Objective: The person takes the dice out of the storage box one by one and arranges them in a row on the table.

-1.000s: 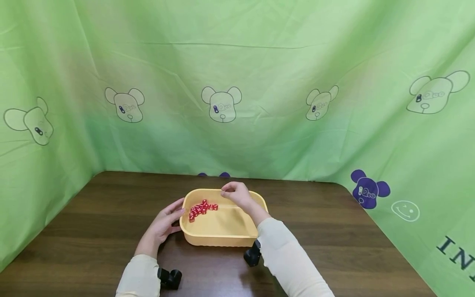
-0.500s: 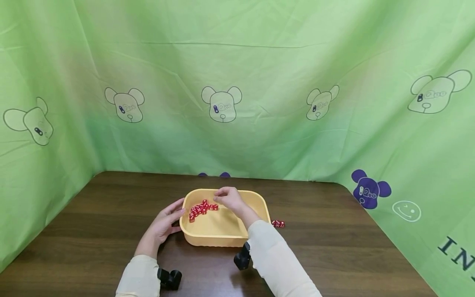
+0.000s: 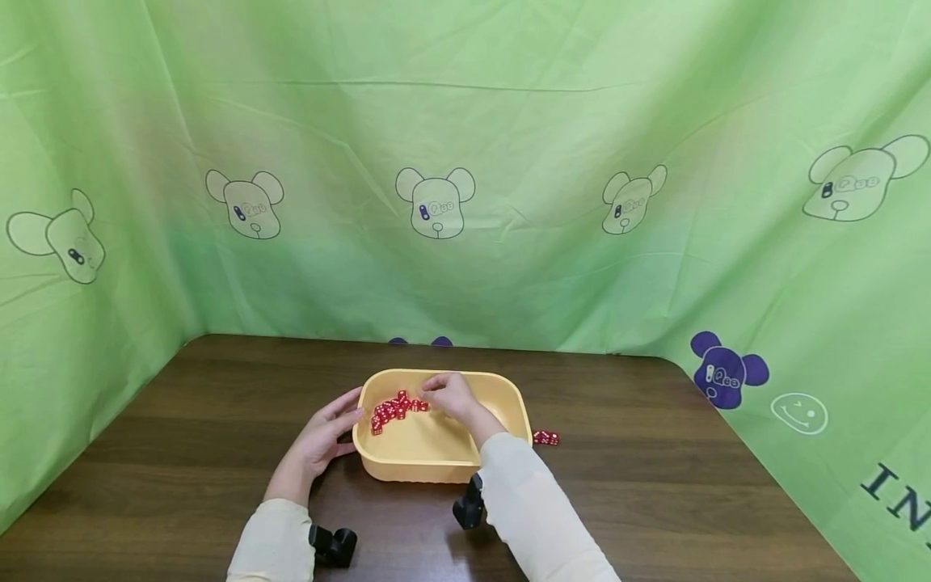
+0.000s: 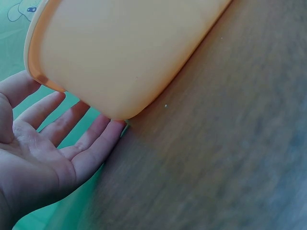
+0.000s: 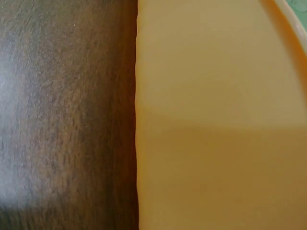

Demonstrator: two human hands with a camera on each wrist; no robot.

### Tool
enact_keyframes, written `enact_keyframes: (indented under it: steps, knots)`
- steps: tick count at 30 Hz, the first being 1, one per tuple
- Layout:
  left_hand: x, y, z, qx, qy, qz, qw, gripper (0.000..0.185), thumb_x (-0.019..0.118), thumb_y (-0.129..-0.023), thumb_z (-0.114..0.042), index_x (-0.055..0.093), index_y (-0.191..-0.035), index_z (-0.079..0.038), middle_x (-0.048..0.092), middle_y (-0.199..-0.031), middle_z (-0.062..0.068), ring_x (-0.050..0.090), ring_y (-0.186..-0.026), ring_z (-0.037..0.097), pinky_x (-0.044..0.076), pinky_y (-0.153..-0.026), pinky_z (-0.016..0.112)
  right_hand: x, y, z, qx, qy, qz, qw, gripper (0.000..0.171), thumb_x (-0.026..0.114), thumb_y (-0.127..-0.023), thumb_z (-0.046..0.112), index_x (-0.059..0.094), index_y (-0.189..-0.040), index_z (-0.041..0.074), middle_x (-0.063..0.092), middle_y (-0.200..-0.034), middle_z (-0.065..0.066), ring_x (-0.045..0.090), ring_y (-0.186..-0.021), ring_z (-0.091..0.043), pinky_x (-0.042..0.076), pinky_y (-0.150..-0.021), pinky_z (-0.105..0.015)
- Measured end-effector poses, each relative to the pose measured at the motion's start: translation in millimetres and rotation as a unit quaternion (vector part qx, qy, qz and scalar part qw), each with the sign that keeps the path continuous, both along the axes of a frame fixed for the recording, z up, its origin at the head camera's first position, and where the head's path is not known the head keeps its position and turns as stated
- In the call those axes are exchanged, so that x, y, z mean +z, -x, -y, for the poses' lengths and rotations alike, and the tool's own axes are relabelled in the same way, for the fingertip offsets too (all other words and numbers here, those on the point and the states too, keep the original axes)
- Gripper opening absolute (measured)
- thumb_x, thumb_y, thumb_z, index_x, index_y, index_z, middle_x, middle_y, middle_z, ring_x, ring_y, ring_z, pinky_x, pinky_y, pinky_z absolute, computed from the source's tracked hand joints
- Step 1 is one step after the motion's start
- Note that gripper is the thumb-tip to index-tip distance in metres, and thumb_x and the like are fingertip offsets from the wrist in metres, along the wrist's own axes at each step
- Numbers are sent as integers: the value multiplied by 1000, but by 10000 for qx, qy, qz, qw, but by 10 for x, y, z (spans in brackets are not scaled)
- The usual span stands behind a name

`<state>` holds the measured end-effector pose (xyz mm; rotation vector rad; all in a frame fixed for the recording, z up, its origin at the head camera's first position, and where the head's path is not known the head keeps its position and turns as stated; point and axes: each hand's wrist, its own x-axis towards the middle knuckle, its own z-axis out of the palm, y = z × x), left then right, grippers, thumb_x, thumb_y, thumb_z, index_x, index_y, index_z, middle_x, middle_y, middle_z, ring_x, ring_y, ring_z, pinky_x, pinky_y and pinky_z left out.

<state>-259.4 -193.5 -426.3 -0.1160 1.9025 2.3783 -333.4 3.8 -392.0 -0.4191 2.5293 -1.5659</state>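
A shallow yellow tub [image 3: 436, 461] sits on the dark wooden tabletop [image 3: 655, 485], with a cluster of red dice [image 3: 393, 408] lying in its far left part. The left hand [image 3: 323, 436] rests flat against the tub's left wall, fingers spread and straight. The right hand [image 3: 452, 396] reaches inside, fingertips drawn together just beside the dice; I cannot tell whether it pinches one. Two more red dice [image 3: 545, 438] lie on the tabletop just beside the tub's right wall.

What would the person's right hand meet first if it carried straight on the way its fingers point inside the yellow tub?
Probably the cluster of red dice. The right hand reaches leftward in the yellow tub, fingertips right beside the nearest die. Whether they already touch it is unclear from this view.
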Motion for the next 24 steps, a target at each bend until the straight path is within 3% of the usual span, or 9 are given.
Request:
enact_keyframes:
  steps: [6,10,24]
  knots:
    - [-15,5,5,10,-41,-27,10000,49,49,-87,-11,32,-133,-8,33,-130,18,38,-111,32,43,-74,44,-39,0,-2,-6,72,223,9997,17,61,-75,-1,60,-89,-10,56,-71,-7,54,-61,-20,47,-56,-30]
    - [-7,6,2,6,-36,-33,10000,49,50,-87,-12,33,-133,-9,33,-130,18,39,-111,32,43,-74,44,-63,16,-7,-21,-23,256,9997,17,61,-74,-2,60,-90,-10,56,-69,-6,50,-54,-14,45,-52,-26]
    - [2,9,13,-15,-38,5,10000,50,50,-87,-13,33,-133,-9,33,-131,18,40,-110,32,44,-73,43,-159,53,-3,87,-885,-131,9960,16,64,-73,2,64,-89,-4,59,-76,-7,50,-61,-13,43,-57,-24]
